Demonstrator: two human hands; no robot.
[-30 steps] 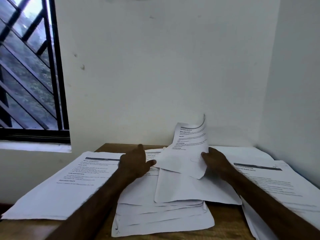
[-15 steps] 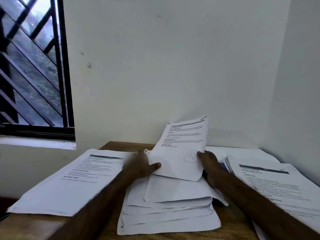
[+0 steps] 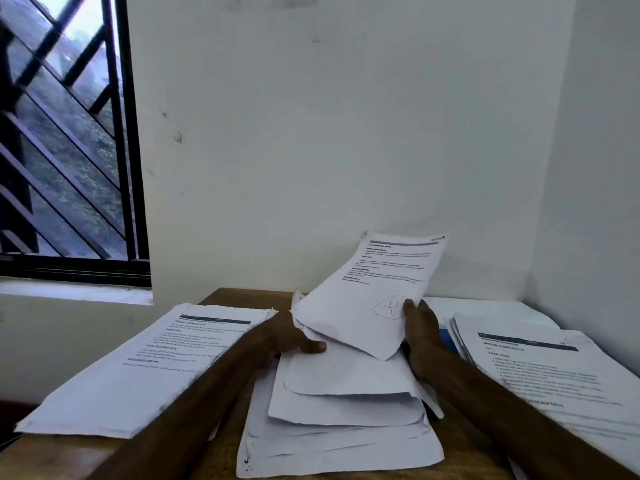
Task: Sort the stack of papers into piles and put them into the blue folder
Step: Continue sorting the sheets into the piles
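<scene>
Two forearms enter from the lower edge. Both are bare to the frame edge; no sleeve, cuff or glove is visible. Left hand point(image 3: 277, 341) and right hand point(image 3: 420, 332) carry no visible ring, watch or band. Fingers point(image 3: 313, 347) are bare. Nails are too dim to assess.

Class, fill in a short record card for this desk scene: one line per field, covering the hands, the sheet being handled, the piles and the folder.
Left hand: rests on the middle stack, fingers spread
Right hand: grip on the lifted sheet at its right edge
Lifted sheet: printed side up, tilted, pen doodle near the thumb
Left pile: printed pages, flat on the desk
Right pile: printed pages, fanned edges
Blue folder: only a sliver visible under the right pile
</scene>
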